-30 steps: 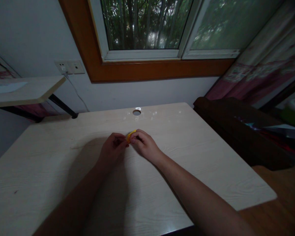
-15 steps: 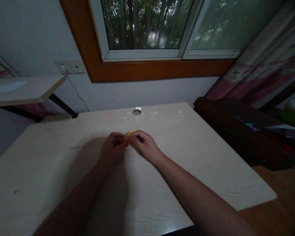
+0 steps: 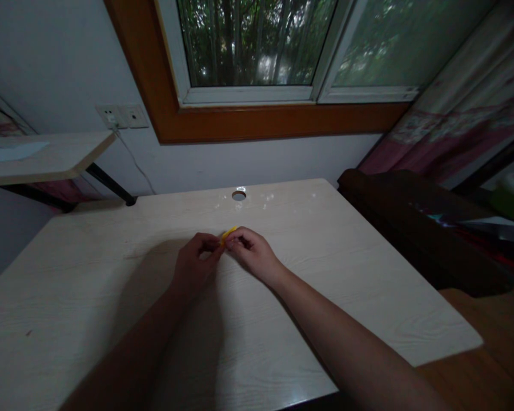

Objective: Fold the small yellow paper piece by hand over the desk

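Both my hands meet over the middle of a pale wooden desk (image 3: 111,297). A small yellow object (image 3: 228,233) sits between their fingertips; only its top edge shows, so I cannot name it further. My left hand (image 3: 195,262) pinches it from the left with curled fingers. My right hand (image 3: 252,254) pinches it from the right, fingers closed around it. Both forearms reach in from the bottom of the view.
A round cable hole (image 3: 239,195) lies in the desk near its far edge. A window (image 3: 257,45) with a brown frame is behind. A side shelf (image 3: 43,157) stands at the left, wall sockets (image 3: 122,116) above it. Dark furniture (image 3: 411,222) and a curtain (image 3: 454,125) are at the right.
My left fingers have shifted slightly on the yellow object; the hands stay in the same place on the desk.
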`<move>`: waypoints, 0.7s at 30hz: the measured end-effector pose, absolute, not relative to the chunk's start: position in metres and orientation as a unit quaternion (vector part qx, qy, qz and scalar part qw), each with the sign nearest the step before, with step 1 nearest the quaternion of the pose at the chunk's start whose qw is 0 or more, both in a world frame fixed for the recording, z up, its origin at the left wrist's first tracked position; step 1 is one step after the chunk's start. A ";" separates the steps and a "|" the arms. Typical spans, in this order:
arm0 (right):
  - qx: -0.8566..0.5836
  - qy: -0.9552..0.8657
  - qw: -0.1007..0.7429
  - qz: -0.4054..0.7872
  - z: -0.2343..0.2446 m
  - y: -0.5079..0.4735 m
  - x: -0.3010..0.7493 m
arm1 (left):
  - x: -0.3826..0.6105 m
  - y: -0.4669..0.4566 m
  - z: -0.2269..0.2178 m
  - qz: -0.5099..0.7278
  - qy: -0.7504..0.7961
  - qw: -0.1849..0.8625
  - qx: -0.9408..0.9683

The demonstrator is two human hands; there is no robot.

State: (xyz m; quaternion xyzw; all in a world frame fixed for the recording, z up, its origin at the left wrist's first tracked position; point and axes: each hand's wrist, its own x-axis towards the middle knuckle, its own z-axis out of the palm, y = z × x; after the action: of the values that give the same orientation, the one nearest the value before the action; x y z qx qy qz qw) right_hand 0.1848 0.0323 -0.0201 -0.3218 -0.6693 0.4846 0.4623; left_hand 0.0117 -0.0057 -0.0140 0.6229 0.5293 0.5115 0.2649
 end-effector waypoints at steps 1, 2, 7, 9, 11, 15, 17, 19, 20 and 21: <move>-0.320 -0.669 0.466 0.483 -0.020 0.032 0.184 | 0.011 -0.006 -0.014 0.511 0.531 0.265 0.622; -0.319 -0.667 0.470 0.482 -0.019 0.032 0.184 | 0.011 -0.006 -0.014 0.510 0.533 0.265 0.621; -0.324 -0.640 0.483 0.502 -0.017 0.029 0.181 | 0.012 -0.006 -0.013 0.510 0.534 0.265 0.619; -0.322 -0.629 0.487 0.513 -0.016 0.028 0.180 | 0.012 -0.006 -0.013 0.510 0.536 0.264 0.619; -0.320 -0.622 0.490 0.520 -0.017 0.027 0.179 | 0.012 -0.005 -0.013 0.511 0.536 0.263 0.618; -0.320 -0.605 0.497 0.533 -0.017 0.028 0.178 | 0.012 -0.005 -0.013 0.516 0.540 0.277 0.604; -0.322 -0.599 0.496 0.540 -0.017 0.028 0.178 | 0.012 -0.005 -0.014 0.521 0.539 0.299 0.591; -0.323 -0.597 0.493 0.545 -0.017 0.028 0.178 | 0.012 -0.005 -0.015 0.525 0.535 0.319 0.580; -0.324 -0.597 0.491 0.546 -0.017 0.028 0.178 | 0.012 -0.005 -0.016 0.528 0.532 0.329 0.575; -0.324 -0.597 0.490 0.546 -0.017 0.028 0.179 | 0.012 -0.005 -0.016 0.531 0.526 0.339 0.571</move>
State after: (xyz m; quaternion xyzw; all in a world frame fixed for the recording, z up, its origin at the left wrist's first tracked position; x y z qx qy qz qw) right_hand 0.1786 0.0285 -0.0168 -0.3244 -0.5967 0.5462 0.4903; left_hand 0.0121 -0.0045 -0.0161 0.5708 0.5261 0.5313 0.3394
